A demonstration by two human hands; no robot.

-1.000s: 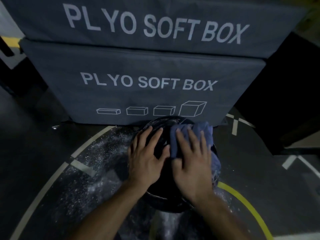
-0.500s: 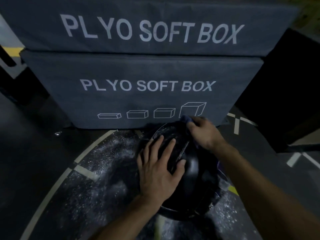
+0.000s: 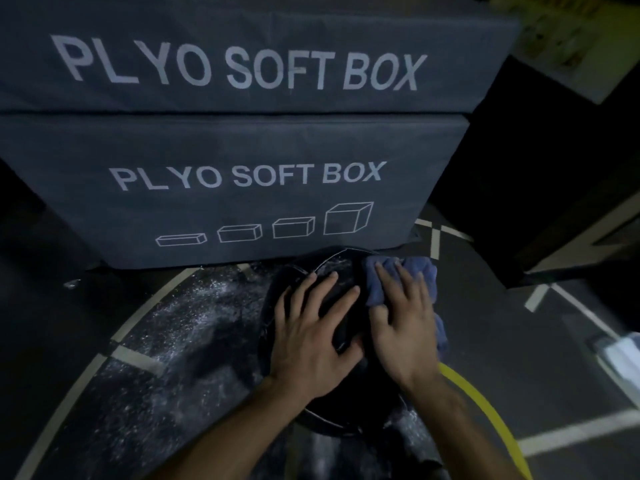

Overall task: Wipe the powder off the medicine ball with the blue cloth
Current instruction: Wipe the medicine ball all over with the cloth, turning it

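A black medicine ball rests on the dark floor just in front of the grey plyo boxes. My left hand lies flat on the ball's top left, fingers spread. My right hand presses the blue cloth flat against the ball's upper right side; the cloth bunches out beyond my fingertips and hangs down past the ball's right edge. A few white specks of powder show on the ball near its far rim. Much of the ball is hidden under my hands.
Two stacked grey boxes marked PLYO SOFT BOX stand right behind the ball. White powder is scattered over the floor to the left. A yellow curved line and white floor markings run at the right. A dark block stands at the right.
My right hand came back from the ball's far side to its upper right, spreading the cloth flat under the palm. My left hand stayed on the ball's top left.
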